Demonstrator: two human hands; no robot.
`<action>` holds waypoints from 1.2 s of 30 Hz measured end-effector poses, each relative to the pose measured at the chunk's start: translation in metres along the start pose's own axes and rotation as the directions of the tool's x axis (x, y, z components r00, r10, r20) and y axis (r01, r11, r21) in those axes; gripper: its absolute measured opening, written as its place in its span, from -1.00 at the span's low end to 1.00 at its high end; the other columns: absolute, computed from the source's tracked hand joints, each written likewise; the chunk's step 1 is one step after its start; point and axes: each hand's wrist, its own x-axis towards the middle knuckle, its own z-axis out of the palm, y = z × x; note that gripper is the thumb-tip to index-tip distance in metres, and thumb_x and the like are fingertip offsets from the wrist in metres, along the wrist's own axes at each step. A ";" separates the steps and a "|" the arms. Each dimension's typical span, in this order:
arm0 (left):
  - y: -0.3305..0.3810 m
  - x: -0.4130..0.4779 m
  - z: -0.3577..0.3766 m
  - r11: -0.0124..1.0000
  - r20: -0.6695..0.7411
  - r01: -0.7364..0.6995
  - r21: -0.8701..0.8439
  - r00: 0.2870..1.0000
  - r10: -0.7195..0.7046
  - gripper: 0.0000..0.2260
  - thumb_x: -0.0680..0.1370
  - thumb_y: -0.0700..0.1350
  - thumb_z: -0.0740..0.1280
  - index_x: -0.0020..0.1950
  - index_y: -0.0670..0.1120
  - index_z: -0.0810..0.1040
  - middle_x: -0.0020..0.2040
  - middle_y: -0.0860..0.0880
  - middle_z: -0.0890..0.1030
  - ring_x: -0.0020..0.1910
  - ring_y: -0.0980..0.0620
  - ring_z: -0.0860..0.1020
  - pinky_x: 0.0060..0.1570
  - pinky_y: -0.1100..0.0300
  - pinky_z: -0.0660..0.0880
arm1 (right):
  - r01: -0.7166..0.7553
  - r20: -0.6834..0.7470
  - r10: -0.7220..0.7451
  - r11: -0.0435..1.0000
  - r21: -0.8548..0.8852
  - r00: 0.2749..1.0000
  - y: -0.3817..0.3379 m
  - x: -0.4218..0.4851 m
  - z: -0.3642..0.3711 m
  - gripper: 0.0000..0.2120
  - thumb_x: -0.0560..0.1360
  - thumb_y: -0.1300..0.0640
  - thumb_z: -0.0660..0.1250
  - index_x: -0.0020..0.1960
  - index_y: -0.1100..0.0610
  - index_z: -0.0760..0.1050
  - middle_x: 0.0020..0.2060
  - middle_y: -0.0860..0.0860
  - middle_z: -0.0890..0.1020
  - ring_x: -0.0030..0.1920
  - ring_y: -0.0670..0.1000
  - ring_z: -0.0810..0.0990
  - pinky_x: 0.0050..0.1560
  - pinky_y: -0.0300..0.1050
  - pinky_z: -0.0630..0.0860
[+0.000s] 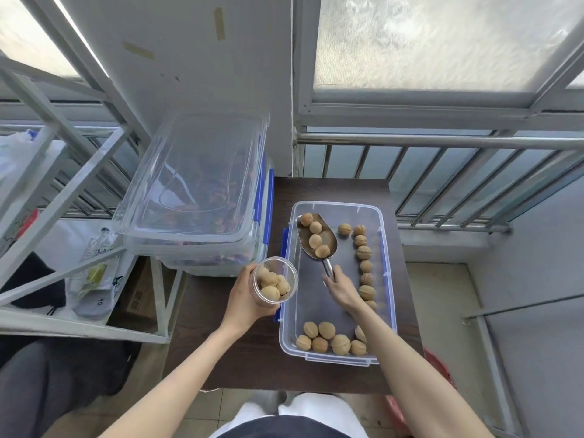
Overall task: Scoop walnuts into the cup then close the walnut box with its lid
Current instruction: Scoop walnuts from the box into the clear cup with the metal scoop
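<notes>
Your left hand (pixel 245 303) is wrapped around a clear cup (pixel 274 284), fingers closed on its side, holding it tilted just beside the left wall of the box (pixel 387 248), above the dark bench (pixel 249 358). The cup already holds several walnuts, piled toward its lower side.

Your right hand (pixel 343 289) is inside the box, fingers closed on the handle of a metal scoop (pixel 317 237). The scoop's bowl points away from you toward the far left corner of the box, and four walnuts (pixel 315 235) sit in it in a line, the farthest one at its tip.

The box is clear plastic with blue latches on its left wall and stands open on the bench. Loose walnuts lie in a column along its right wall, running from the far end down past your right wrist, and another cluster (pixel 331 339) sits at the near end, partly hidden by your right forearm. The middle of the box floor is bare.

To the left of the bench, a stack of clear bins (pixel 202 216) with blue clips stands on a lower surface, touching or just beside the bench's left edge. On top of the stack lies a clear lid (pixel 196 172); you cannot tell whether it is the box's own. Farther left is a white metal rack (pixel 63 184) with bags on it.
</notes>
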 end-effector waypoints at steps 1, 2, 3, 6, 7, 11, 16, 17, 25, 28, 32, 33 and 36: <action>0.001 0.000 0.001 1.000 -0.003 0.001 0.003 1.000 -0.001 -0.23 0.09 -0.10 0.62 0.22 0.02 0.37 0.15 0.08 0.53 0.10 0.12 0.52 0.04 0.27 0.45 | 0.012 0.005 -0.012 1.000 -0.014 1.000 0.002 -0.004 -0.004 -0.83 0.59 0.10 0.16 -0.08 0.16 0.23 -0.23 0.08 0.46 -0.22 0.05 0.39 -0.34 -0.12 0.26; 0.001 0.000 0.001 1.000 -0.007 0.004 0.007 1.000 -0.004 -0.24 0.09 -0.09 0.62 0.21 0.02 0.37 0.14 0.08 0.54 0.09 0.11 0.53 0.04 0.25 0.47 | 0.023 0.008 -0.023 0.999 -0.028 1.000 0.005 -0.009 -0.009 -0.82 0.59 0.09 0.17 -0.10 0.14 0.23 -0.28 0.04 0.45 -0.24 0.04 0.39 -0.33 -0.10 0.26; 0.001 -0.001 0.002 1.000 -0.012 0.006 0.011 1.000 -0.006 -0.25 0.09 -0.09 0.62 0.20 0.03 0.37 0.13 0.08 0.55 0.08 0.10 0.54 0.04 0.21 0.49 | 0.033 0.013 -0.032 0.998 -0.050 0.999 0.008 -0.014 -0.015 -0.80 0.58 0.08 0.18 -0.13 0.13 0.22 -0.31 0.01 0.44 -0.25 0.03 0.39 -0.30 -0.08 0.26; 0.002 -0.001 0.002 1.000 -0.025 0.025 0.017 0.999 -0.025 -0.26 0.09 -0.12 0.61 0.19 0.01 0.37 0.11 0.05 0.56 0.07 0.08 0.54 0.05 0.19 0.48 | 0.089 0.028 -0.086 0.987 -0.135 0.996 0.012 -0.035 -0.037 -0.77 0.57 0.07 0.20 -0.18 0.11 0.22 -0.35 -0.02 0.40 -0.27 0.01 0.38 -0.21 -0.06 0.28; 0.002 0.000 0.002 0.999 -0.028 0.031 0.021 0.999 -0.030 -0.27 0.09 -0.13 0.62 0.18 0.01 0.37 0.10 0.05 0.57 0.07 0.08 0.54 0.04 0.20 0.47 | 0.106 0.045 -0.101 0.983 -0.146 0.994 0.012 -0.045 -0.046 -0.78 0.57 0.08 0.21 -0.17 0.12 0.23 -0.34 -0.02 0.39 -0.29 -0.01 0.36 -0.22 -0.07 0.27; 0.000 0.001 0.001 0.998 -0.029 0.057 0.029 0.998 -0.056 -0.27 0.07 -0.13 0.62 0.14 0.04 0.37 0.06 0.07 0.58 0.04 0.09 0.55 0.04 0.17 0.50 | 0.181 0.162 -0.149 0.963 -0.202 0.975 0.010 -0.080 -0.084 -0.83 0.58 0.10 0.21 -0.07 0.20 0.30 -0.32 0.02 0.38 -0.36 -0.07 0.30 -0.30 -0.15 0.28; 0.001 0.001 0.004 0.995 -0.041 0.080 0.052 0.996 -0.078 -0.29 0.08 -0.12 0.61 0.13 0.04 0.36 0.03 0.10 0.54 0.02 0.10 0.53 0.00 0.21 0.47 | 0.264 0.304 -0.151 0.889 -0.375 0.941 -0.008 -0.112 -0.116 -0.61 0.58 0.03 0.21 0.25 0.30 0.30 -0.08 0.24 0.57 -0.19 0.14 0.49 -0.14 0.01 0.44; 0.001 0.001 0.005 0.995 -0.042 0.076 0.058 0.996 -0.073 -0.30 0.08 -0.12 0.61 0.12 0.05 0.36 0.03 0.10 0.53 0.01 0.10 0.53 -0.01 0.23 0.46 | 0.285 0.337 -0.148 0.867 -0.408 0.930 -0.016 -0.117 -0.120 -0.62 0.58 0.02 0.20 0.22 0.30 0.32 -0.10 0.23 0.56 -0.19 0.13 0.48 -0.13 0.00 0.44; 0.001 0.001 0.008 0.990 -0.044 0.034 0.133 0.999 -0.028 -0.26 0.10 0.00 0.59 0.19 0.02 0.35 0.13 0.07 0.53 0.09 0.10 0.53 0.03 0.28 0.42 | 0.362 0.463 -0.063 0.720 -0.593 0.884 -0.085 -0.133 -0.123 -0.84 0.58 0.08 0.18 -0.11 0.14 0.30 -0.19 0.08 0.48 -0.17 0.07 0.43 -0.09 -0.02 0.39; 0.001 -0.001 0.006 0.994 -0.070 0.013 0.109 0.998 -0.006 -0.25 0.09 -0.04 0.61 0.20 0.01 0.35 0.15 0.08 0.53 0.11 0.09 0.53 0.06 0.25 0.44 | 0.382 0.465 -0.058 0.662 -0.644 0.884 -0.105 -0.138 -0.124 -0.84 0.58 0.07 0.17 -0.10 0.15 0.33 -0.18 0.08 0.50 -0.13 0.12 0.46 -0.06 -0.01 0.39; 0.003 -0.003 0.006 0.997 -0.100 -0.002 0.079 0.995 0.010 -0.28 0.11 -0.05 0.61 0.18 0.03 0.35 0.14 0.09 0.54 0.10 0.07 0.54 0.02 0.23 0.45 | 0.367 0.449 -0.037 0.639 -0.677 0.893 -0.116 -0.144 -0.132 -0.82 0.57 0.07 0.18 -0.10 0.18 0.38 -0.24 0.03 0.47 -0.17 0.08 0.43 -0.08 0.02 0.40; 0.004 -0.003 0.006 0.997 -0.108 -0.002 0.074 0.994 0.010 -0.28 0.12 -0.05 0.61 0.18 0.02 0.35 0.13 0.06 0.55 0.09 0.06 0.55 0.01 0.22 0.46 | 0.359 0.444 -0.033 0.642 -0.677 0.896 -0.116 -0.146 -0.134 -0.80 0.57 0.06 0.18 -0.08 0.20 0.40 -0.21 0.07 0.49 -0.18 0.08 0.44 -0.06 0.04 0.43; 0.007 -0.004 0.006 0.999 -0.129 -0.002 0.044 0.992 0.008 -0.29 0.13 -0.06 0.61 0.19 -0.02 0.35 0.12 0.01 0.57 0.06 0.05 0.55 0.00 0.20 0.45 | 0.353 0.438 -0.020 0.626 -0.695 0.899 -0.117 -0.152 -0.140 -0.71 0.57 0.04 0.19 0.00 0.29 0.45 -0.15 0.14 0.53 -0.13 0.14 0.50 -0.03 0.06 0.45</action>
